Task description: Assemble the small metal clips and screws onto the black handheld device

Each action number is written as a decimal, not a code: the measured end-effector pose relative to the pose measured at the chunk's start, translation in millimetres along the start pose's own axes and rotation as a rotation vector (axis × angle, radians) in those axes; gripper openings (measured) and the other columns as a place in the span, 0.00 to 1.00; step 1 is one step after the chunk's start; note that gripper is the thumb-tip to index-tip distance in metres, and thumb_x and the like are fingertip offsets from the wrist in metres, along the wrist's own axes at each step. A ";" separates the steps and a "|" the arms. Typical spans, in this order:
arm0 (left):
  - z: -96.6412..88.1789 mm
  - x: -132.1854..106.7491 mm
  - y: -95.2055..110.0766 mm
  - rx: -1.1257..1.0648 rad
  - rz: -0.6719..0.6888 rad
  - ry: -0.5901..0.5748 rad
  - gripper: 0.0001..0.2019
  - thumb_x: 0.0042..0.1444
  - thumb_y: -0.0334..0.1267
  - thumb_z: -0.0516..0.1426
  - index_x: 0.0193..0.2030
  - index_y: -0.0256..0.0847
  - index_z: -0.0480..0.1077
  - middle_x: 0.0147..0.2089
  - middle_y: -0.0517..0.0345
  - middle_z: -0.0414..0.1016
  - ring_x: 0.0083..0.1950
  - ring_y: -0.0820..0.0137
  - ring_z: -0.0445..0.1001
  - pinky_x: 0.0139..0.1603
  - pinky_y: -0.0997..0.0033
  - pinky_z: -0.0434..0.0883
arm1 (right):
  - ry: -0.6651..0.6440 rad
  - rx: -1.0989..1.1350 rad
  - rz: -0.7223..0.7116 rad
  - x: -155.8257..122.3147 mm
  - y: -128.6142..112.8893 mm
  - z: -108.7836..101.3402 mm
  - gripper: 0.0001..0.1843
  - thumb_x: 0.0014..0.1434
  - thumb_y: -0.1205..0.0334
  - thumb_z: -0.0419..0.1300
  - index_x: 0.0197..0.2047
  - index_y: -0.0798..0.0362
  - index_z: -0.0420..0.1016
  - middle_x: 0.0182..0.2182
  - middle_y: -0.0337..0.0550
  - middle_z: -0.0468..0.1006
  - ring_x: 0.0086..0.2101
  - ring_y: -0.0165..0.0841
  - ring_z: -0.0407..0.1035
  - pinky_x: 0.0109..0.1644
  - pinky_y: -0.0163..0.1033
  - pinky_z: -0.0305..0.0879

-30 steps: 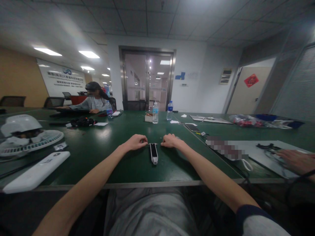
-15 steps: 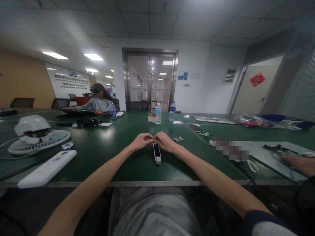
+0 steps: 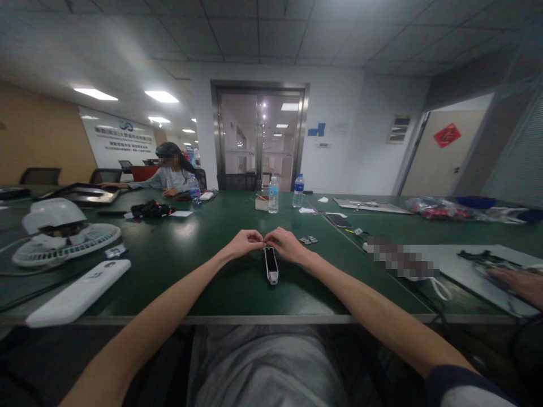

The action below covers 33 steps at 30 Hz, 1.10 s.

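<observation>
On the green table point(image 3: 237, 297), a slim white device with a dark panel point(image 3: 271, 264) lies lengthwise, its narrow end toward the near edge. The left hand point(image 3: 246, 243) and right hand point(image 3: 285, 244) meet at its far end, fingers curled and tips close together; they hide that end, and I cannot tell whether they grip anything. Just beside the right hand lie small metallic pieces point(image 3: 309, 240).

Beyond the hands, toward the far edge, stand a small open box point(image 3: 262, 203), a water bottle point(image 3: 274, 195) touching or just beside it, and a blue-labelled bottle point(image 3: 298, 192). Left of these are a black bundle point(image 3: 150, 209) and, farther left, a white unit with a slotted round rim point(image 3: 68, 234). A long white casing point(image 3: 80, 294) reaches the near edge on the left.

To the right, a dark flat slab point(image 3: 338, 220) lies past the metallic pieces. Nearer the near edge, a grey board point(image 3: 470, 260) carries black parts point(image 3: 483, 259), with another person's hand point(image 3: 524, 282) over it. A seated person point(image 3: 173, 176) leans at the far left.
</observation>
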State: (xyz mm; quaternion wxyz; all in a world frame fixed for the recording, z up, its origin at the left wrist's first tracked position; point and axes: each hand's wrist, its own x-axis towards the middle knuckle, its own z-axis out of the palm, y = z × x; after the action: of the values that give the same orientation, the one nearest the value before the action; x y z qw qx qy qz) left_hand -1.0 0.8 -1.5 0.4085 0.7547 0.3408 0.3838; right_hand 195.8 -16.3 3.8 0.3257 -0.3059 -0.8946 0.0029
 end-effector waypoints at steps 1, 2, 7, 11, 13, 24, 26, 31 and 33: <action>-0.4 0.3 -0.1 -0.003 -0.003 0.000 0.13 0.44 0.38 0.64 0.33 0.35 0.69 0.32 0.58 0.74 0.37 0.70 0.74 0.42 0.66 0.71 | -0.003 -0.002 -0.015 0.2 -0.4 -0.1 0.07 0.61 0.68 0.55 0.41 0.55 0.73 0.37 0.45 0.76 0.40 0.32 0.66 0.46 0.37 0.61; -1.3 0.7 -0.1 0.003 -0.004 0.000 0.13 0.44 0.38 0.64 0.34 0.35 0.68 0.32 0.59 0.74 0.37 0.70 0.74 0.42 0.67 0.71 | -0.006 -0.006 -0.030 0.4 -0.5 -0.2 0.08 0.61 0.68 0.54 0.41 0.55 0.73 0.37 0.45 0.76 0.40 0.32 0.66 0.46 0.37 0.61; -14.3 1.3 -2.7 0.262 0.073 -0.014 0.12 0.45 0.39 0.62 0.34 0.37 0.68 0.31 0.62 0.71 0.33 0.73 0.71 0.37 0.72 0.69 | -0.030 -0.080 -0.029 0.9 7.2 -5.6 0.09 0.60 0.67 0.55 0.42 0.55 0.74 0.39 0.46 0.76 0.42 0.33 0.66 0.48 0.38 0.60; -24.8 -1.5 -6.0 0.507 0.084 -0.067 0.09 0.46 0.40 0.60 0.34 0.38 0.70 0.29 0.62 0.70 0.31 0.73 0.68 0.33 0.74 0.65 | -0.100 -0.186 0.043 -3.8 23.4 -13.8 0.09 0.56 0.67 0.56 0.39 0.56 0.76 0.36 0.45 0.77 0.39 0.34 0.67 0.45 0.37 0.60; -25.7 -2.8 -7.3 0.552 0.066 -0.082 0.10 0.46 0.41 0.61 0.34 0.38 0.71 0.29 0.63 0.70 0.31 0.73 0.68 0.32 0.75 0.64 | -0.168 -0.222 0.088 -7.2 30.1 -16.4 0.09 0.54 0.67 0.56 0.37 0.55 0.77 0.34 0.44 0.78 0.36 0.33 0.68 0.42 0.35 0.61; -17.8 -2.1 -12.2 0.542 0.076 -0.076 0.12 0.48 0.44 0.61 0.35 0.38 0.73 0.31 0.60 0.73 0.31 0.73 0.69 0.32 0.76 0.65 | -0.295 -0.198 0.175 -8.1 27.7 -12.1 0.09 0.54 0.65 0.56 0.34 0.54 0.77 0.31 0.42 0.78 0.29 0.30 0.70 0.34 0.31 0.60; -16.1 -2.3 -13.0 0.532 0.074 -0.074 0.13 0.48 0.45 0.61 0.35 0.38 0.73 0.32 0.59 0.74 0.31 0.73 0.70 0.32 0.75 0.66 | -0.292 -0.183 0.177 -8.6 28.0 -11.2 0.09 0.54 0.65 0.56 0.34 0.54 0.77 0.31 0.42 0.78 0.29 0.29 0.69 0.34 0.31 0.60; -11.2 -1.8 -15.0 0.530 0.094 -0.060 0.14 0.49 0.47 0.61 0.36 0.38 0.73 0.32 0.59 0.75 0.31 0.73 0.70 0.32 0.75 0.65 | -0.313 -0.128 0.172 -8.5 30.8 -8.6 0.09 0.55 0.66 0.54 0.36 0.54 0.76 0.32 0.42 0.77 0.30 0.29 0.68 0.35 0.32 0.60; -10.8 -1.4 -15.4 0.547 0.099 -0.054 0.14 0.50 0.47 0.60 0.36 0.38 0.73 0.32 0.59 0.74 0.30 0.73 0.69 0.32 0.75 0.65 | -0.278 -0.170 0.180 -7.1 34.7 -8.0 0.11 0.56 0.67 0.54 0.39 0.55 0.76 0.35 0.44 0.77 0.35 0.31 0.68 0.39 0.33 0.60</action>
State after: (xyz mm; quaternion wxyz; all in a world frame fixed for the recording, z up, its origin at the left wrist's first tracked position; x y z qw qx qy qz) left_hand -14.0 10.1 -11.4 0.1795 0.8628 0.3832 0.2768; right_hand 223.6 6.4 -1.1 0.1701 -0.4076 -0.8972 -0.0014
